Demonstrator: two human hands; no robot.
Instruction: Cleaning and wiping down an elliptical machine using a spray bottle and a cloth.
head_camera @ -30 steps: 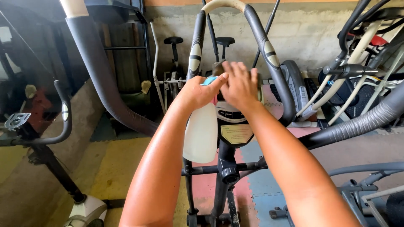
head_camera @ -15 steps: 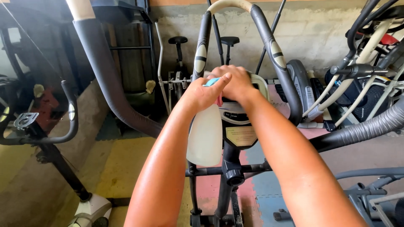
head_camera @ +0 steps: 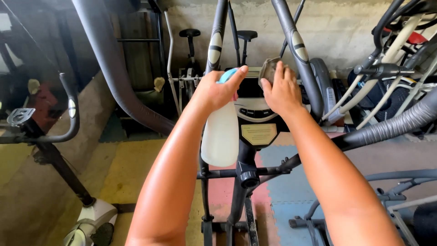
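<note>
Concrete walls, rough and stained, close off the far side of a storage room crowded with exercise machines, and coloured foam mats [head_camera: 277,182] in yellow, pink and blue cover the floor.

On the left hand [head_camera: 217,89] the fingers are curled tight around the neck of a spray bottle [head_camera: 221,132], the forefinger stretched out along its blue trigger head [head_camera: 226,75]. The bottle is pale, translucent white and hangs straight down below the fist, just in front of the machine's upright post. On the right hand [head_camera: 282,89] the fingers lie nearly flat and close together, pressing a greyish cloth [head_camera: 267,70] against the upper right edge of the console [head_camera: 252,102]; only a corner of the cloth shows past the fingertips.

Both forearms reach forward and up from the near edge, bare, the wrists close together and the two hands just beside each other at the console.

That console is a light grey panel with a dark screen between the hands, a row of small dark buttons under it, and lower down a yellowish square label [head_camera: 259,134] with fine print too small to make out. It belongs to an elliptical trainer [head_camera: 241,182] whose two dark handle bars, each with a silver oval pad, rise past the hands on either side.

To the left stands another machine's curved handlebar [head_camera: 68,114]; to the right, a thick grey padded bar [head_camera: 396,125] slants across a tangle of white and black frames.
</note>
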